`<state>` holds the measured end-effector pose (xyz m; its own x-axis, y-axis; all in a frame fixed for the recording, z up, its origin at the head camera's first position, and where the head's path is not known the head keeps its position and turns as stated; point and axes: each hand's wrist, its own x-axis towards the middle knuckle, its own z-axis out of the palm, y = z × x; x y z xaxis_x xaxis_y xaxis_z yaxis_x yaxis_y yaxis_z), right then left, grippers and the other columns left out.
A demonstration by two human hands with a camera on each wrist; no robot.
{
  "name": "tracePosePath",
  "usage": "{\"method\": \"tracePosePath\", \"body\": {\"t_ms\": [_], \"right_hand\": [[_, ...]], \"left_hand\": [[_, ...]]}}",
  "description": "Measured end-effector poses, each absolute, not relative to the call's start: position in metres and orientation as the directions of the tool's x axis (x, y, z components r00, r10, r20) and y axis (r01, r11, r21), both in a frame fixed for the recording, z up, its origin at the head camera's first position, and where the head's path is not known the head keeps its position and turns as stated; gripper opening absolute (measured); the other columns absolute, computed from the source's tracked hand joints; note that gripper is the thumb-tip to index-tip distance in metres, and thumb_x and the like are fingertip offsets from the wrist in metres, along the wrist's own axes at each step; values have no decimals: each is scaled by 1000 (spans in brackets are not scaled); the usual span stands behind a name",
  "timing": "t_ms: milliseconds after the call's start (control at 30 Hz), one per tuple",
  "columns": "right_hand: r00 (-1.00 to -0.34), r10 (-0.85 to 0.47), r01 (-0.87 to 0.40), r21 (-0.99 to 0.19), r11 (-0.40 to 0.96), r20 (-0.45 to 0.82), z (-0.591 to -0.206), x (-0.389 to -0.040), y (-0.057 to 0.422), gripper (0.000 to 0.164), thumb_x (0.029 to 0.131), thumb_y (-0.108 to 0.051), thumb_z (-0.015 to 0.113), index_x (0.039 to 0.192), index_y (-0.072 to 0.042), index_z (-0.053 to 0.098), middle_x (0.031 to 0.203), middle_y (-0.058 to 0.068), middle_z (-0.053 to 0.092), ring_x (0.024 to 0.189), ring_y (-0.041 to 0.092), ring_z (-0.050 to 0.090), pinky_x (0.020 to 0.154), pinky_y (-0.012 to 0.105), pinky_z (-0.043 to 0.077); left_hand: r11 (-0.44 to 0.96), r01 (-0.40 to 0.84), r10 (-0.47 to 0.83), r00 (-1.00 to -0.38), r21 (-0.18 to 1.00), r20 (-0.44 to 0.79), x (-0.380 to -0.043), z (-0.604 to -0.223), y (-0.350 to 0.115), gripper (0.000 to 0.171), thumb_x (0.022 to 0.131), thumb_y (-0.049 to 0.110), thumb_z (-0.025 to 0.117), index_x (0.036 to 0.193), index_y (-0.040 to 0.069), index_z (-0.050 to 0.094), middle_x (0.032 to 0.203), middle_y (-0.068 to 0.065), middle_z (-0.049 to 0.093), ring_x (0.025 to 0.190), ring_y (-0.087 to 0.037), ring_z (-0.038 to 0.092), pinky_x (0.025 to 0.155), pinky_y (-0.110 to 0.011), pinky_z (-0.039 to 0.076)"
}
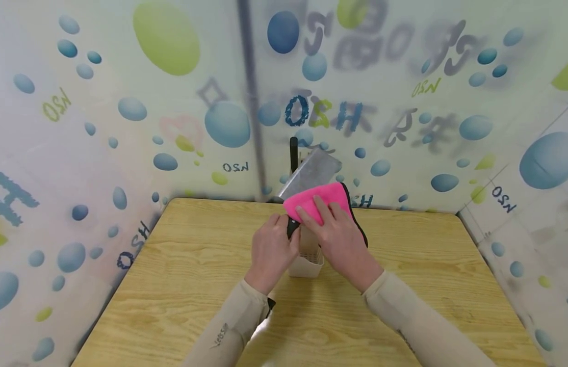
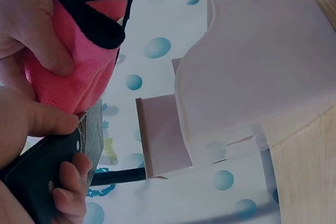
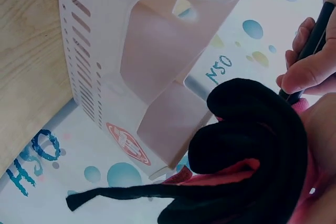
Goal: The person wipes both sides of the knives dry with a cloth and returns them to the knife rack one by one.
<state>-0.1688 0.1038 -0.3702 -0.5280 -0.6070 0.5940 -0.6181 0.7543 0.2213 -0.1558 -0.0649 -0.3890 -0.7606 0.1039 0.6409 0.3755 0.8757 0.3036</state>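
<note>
We take the pale plastic holder (image 1: 306,267), standing on the wooden desk (image 1: 197,280), as our landmark. The cleaver (image 1: 311,176) is held up above the holder, and everything turns on how it lies between our two hands. Its black handle sits over the holder's left side, and our left grip (image 1: 272,250) has its fingers curled firmly round that handle. From there the long axis runs slantwise, away from us and to the right, so that the blade reaches out past the far side of the holder. The left is the nearer hand to the handle; the right grip (image 1: 341,239), above the holder's right side, is the nearer to the blade. It pinches a pink cloth (image 1: 334,192) with black edging, which lies against the blade beside the handle and leaves the outer part of the metal bare. How far the cloth wraps underneath, we cannot tell.

The holder has a wide, scooped compartment (image 3: 152,45) and a narrower compartment (image 3: 173,114) beside it. In the part of the scooped one that shows, we see only bare walls. A second black handle (image 1: 293,153) rises beyond the blade; it seems to stand in the narrower compartment, though its foot is hidden.
</note>
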Motion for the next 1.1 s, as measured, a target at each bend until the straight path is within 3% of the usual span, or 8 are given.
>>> {"method": "tracePosePath", "body": {"t_ms": [333, 1100], "right_hand": [[-571, -557, -590, 171, 789, 603, -373, -174, 111, 58, 85, 2, 65, 138, -17, 55, 136, 23, 51, 101, 39, 56, 83, 43, 54], [-592, -519, -522, 198, 830, 616, -358, -202, 129, 57, 80, 4, 66, 133, -15, 60, 132, 26, 54, 96, 40, 54, 81, 44, 53]], "left_hand": [[851, 400, 94, -752, 339, 652, -150, -391, -62, 19, 83, 20, 73, 79, 2, 66, 67, -4, 53, 50, -17, 51, 42, -26, 37], [847, 424, 94, -711, 319, 696, -144, -394, -64, 19, 80, 21, 76, 80, 4, 66, 70, -6, 57, 55, -20, 56, 45, -32, 45]]}}
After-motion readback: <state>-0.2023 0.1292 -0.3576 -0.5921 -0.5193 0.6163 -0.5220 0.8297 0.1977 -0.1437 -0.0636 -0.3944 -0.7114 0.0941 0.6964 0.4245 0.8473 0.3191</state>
